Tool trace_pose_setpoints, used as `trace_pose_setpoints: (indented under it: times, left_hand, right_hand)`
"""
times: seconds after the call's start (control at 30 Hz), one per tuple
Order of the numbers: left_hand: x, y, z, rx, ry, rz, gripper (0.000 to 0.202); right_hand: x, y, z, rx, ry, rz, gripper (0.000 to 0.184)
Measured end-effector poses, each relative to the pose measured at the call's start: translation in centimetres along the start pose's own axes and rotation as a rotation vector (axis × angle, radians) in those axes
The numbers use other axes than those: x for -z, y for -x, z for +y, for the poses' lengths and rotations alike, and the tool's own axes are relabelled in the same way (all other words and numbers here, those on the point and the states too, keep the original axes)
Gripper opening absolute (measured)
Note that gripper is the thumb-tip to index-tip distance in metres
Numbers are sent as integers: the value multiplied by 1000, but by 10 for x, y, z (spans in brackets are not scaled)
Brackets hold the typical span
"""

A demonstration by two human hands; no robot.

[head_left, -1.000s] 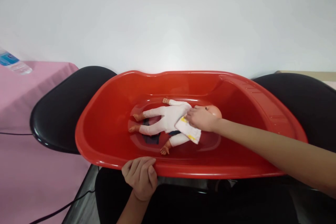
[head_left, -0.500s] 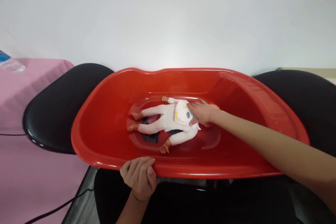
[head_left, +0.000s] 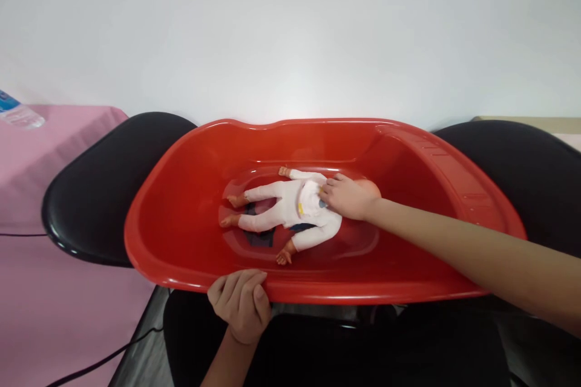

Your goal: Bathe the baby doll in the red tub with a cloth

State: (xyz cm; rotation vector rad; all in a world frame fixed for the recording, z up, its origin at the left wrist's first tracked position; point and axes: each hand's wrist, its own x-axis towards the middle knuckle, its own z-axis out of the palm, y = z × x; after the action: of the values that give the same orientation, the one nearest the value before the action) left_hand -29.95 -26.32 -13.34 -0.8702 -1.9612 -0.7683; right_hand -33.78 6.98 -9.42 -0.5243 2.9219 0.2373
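Observation:
A baby doll [head_left: 272,214] in a white body suit lies on its back in a red baby bathtub [head_left: 181,193], feet to the left, head to the right. On its chest is a small white printed cloth [head_left: 309,199] with yellow and grey-blue marks, now bunched up. My right hand [head_left: 347,196] is closed on the cloth's right part, fingers curled in, and hides much of the doll's head. At the tub's near rim, my left hand [head_left: 240,305] is wrapped round the edge, left of centre.
Black chair seats [head_left: 104,187] stand on either side of the tub. On the left a pink-covered table [head_left: 54,314] carries a clear plastic bottle [head_left: 20,112]. A black cable [head_left: 104,360] runs at lower left. Behind everything is a white wall [head_left: 290,30].
My right hand's fingers have curled from lying over the cloth to gripping it, and the cloth has crumpled. My left hand keeps its hold on the rim.

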Motion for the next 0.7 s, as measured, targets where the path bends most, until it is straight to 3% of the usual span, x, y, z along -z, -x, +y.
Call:
trace_pose_setpoints:
  times: [0.23, 0.37, 0.5, 0.6, 0.7]
  left_hand:
    - [-1, 0, 1, 4, -4, -5, 27]
    - [-1, 1, -1, -11, -11, 14, 27]
    - [-1, 3, -3, -43, -6, 3, 25]
    - [-1, 2, -3, -42, -5, 20, 26]
    - [-1, -1, -2, -45, -11, 32, 27]
  right_hand:
    - [-12, 13, -39, 70, -134, -244, 27]
    - [-22, -4, -75, 55, -339, -249, 26]
    - [-14, -27, -101, 86, -713, -274, 24]
    - [3, -32, -92, 84, -812, -210, 21]
    - [23, -23, -61, -61, -563, -1, 26]
